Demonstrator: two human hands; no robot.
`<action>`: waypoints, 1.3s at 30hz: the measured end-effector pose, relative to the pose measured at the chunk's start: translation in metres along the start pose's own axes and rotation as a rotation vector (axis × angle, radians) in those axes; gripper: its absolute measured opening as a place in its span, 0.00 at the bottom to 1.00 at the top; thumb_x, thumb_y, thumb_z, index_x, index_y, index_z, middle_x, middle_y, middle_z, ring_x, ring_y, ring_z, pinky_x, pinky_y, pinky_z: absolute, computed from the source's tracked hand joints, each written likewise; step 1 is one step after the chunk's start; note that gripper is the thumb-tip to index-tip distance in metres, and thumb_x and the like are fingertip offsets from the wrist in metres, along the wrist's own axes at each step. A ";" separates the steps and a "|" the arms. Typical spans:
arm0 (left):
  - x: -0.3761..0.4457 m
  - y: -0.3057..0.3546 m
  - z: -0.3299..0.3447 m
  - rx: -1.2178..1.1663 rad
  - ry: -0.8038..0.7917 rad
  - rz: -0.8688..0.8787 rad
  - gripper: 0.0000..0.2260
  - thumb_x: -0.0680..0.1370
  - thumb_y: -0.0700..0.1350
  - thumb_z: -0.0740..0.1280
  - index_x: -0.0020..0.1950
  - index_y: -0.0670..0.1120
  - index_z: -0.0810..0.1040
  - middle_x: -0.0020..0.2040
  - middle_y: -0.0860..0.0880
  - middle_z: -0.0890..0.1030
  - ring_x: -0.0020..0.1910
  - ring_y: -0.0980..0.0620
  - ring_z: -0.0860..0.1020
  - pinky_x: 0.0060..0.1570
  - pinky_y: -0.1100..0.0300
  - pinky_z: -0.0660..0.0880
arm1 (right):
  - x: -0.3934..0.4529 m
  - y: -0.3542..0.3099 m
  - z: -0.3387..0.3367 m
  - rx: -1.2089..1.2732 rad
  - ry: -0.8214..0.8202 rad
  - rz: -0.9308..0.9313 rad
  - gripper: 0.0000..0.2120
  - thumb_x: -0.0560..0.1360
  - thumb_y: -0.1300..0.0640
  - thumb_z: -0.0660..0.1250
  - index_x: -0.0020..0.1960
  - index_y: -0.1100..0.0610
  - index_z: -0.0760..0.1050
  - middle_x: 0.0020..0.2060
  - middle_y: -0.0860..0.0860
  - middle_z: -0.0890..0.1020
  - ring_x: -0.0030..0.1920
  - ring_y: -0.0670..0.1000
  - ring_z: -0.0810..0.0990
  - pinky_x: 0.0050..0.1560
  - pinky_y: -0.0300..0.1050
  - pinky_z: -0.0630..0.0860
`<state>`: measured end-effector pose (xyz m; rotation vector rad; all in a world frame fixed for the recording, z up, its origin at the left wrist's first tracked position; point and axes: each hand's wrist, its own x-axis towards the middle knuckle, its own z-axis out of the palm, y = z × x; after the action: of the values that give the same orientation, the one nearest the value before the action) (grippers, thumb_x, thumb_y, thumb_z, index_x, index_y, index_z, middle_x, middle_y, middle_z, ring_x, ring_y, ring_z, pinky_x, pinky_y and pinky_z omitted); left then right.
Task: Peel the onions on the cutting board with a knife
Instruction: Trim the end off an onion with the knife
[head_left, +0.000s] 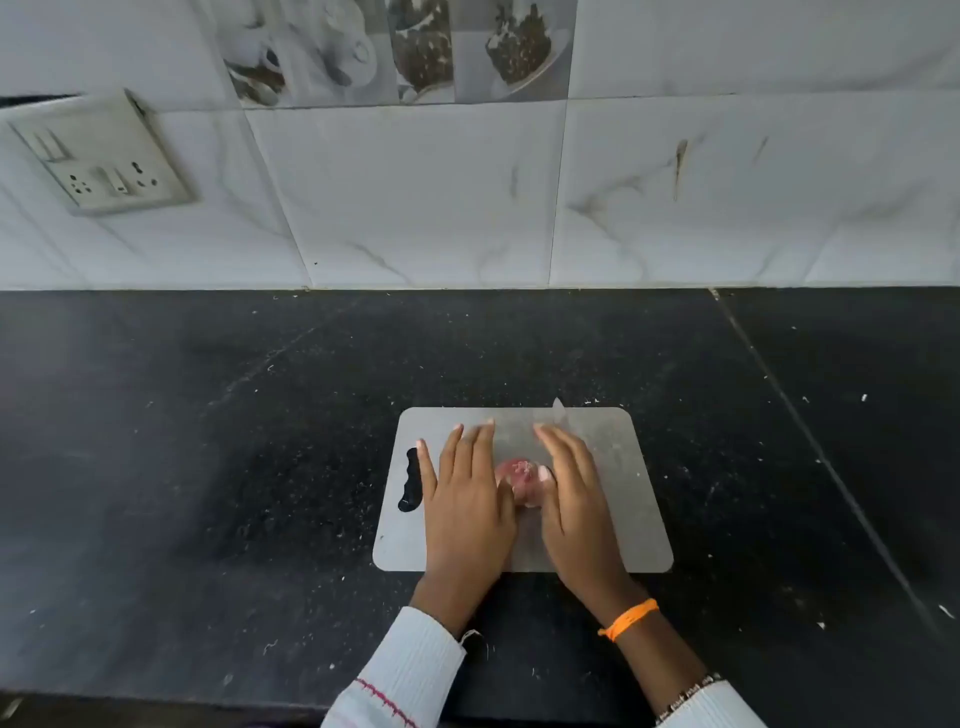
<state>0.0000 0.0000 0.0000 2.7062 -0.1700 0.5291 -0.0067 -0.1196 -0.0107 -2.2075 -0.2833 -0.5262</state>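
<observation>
- Spanning the frame: dark speckled countertop (208, 467) under a marble-tiled wall (415, 197).
- Lying near the front edge: grey cutting board (639, 519).
- Hovering fingers-straight, gripping nothing: left hand (465, 499), right hand (576, 499).
- Sitting mid-board between both palms: pink onion (519, 480).
- Poking beyond the right fingers: blurred knife tip (559, 410); grip unclear.

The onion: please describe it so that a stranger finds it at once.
On the black counter lies a grey cutting board. Near its middle, between the left hand and right hand, sits the onion, the only pink, rounded thing there.
</observation>
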 end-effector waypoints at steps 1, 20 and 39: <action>-0.002 0.000 0.002 0.075 -0.021 0.029 0.22 0.71 0.47 0.53 0.59 0.43 0.78 0.57 0.47 0.81 0.65 0.42 0.73 0.70 0.38 0.51 | -0.003 0.005 0.000 -0.048 0.022 0.014 0.19 0.78 0.55 0.51 0.62 0.55 0.75 0.60 0.49 0.76 0.64 0.45 0.67 0.64 0.31 0.63; 0.008 0.010 0.037 0.116 -0.119 0.037 0.27 0.53 0.52 0.82 0.45 0.45 0.76 0.38 0.47 0.81 0.45 0.42 0.81 0.68 0.43 0.59 | -0.002 0.032 -0.021 -0.066 -0.197 0.585 0.15 0.72 0.61 0.69 0.57 0.56 0.70 0.47 0.50 0.78 0.46 0.49 0.78 0.45 0.42 0.74; 0.017 0.033 0.035 -0.400 -0.211 -0.031 0.27 0.70 0.36 0.72 0.68 0.44 0.72 0.65 0.44 0.71 0.62 0.45 0.68 0.57 0.66 0.61 | -0.020 0.014 -0.052 0.331 -0.112 0.721 0.12 0.79 0.64 0.59 0.56 0.48 0.65 0.45 0.48 0.76 0.39 0.46 0.76 0.39 0.42 0.75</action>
<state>0.0212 -0.0451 -0.0123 2.3608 -0.2596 0.1738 -0.0333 -0.1696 -0.0003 -1.8455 0.3453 0.0432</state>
